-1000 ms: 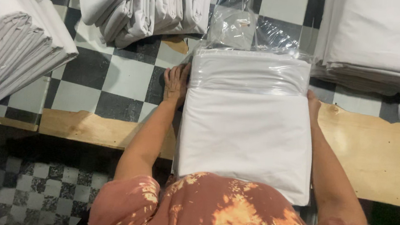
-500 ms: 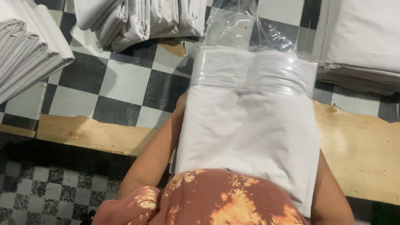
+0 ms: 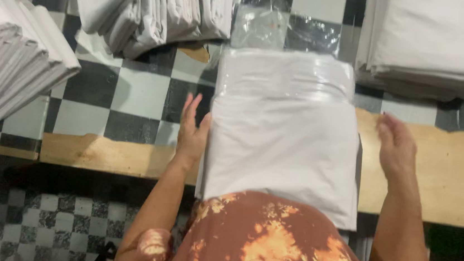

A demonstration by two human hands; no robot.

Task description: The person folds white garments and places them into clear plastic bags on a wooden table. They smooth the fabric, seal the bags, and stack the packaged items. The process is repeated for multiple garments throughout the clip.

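- Left hand (image 3: 193, 130): open, fingers straight and pointing to the far side, palm flat against the left edge of the folded white cloth (image 3: 284, 143). It grips nothing.
- Right hand (image 3: 396, 145): open and loosely curved, fingers relaxed, hovering just off the right edge of the cloth over the wooden board (image 3: 435, 176). Whether it touches the cloth cannot be told; a thin gap seems to show.
- Folded white cloth: a thick rectangular bundle lying between the two hands, long side running near to far. Near end reaches the person's orange patterned shirt (image 3: 266, 245); far end sits inside a clear plastic bag (image 3: 284, 73).
- Clear plastic bag: covers the far part of the bundle only; its loose, crinkled open end (image 3: 260, 26) lies beyond the bundle on the far side.
- Wooden board: light-coloured, runs left to right under the bundle and both hands.
- Chequered surface (image 3: 129, 93), black and white squares, lies beyond the board on the far left side.
- Stacks of folded white cloth: one on the far left (image 3: 12, 55), fanned edges showing; one at far centre-left (image 3: 153, 6); one flat pile at far right (image 3: 435, 42).
- Floor (image 3: 23, 218) at near left: smaller speckled chequered tiles, below the board's edge.
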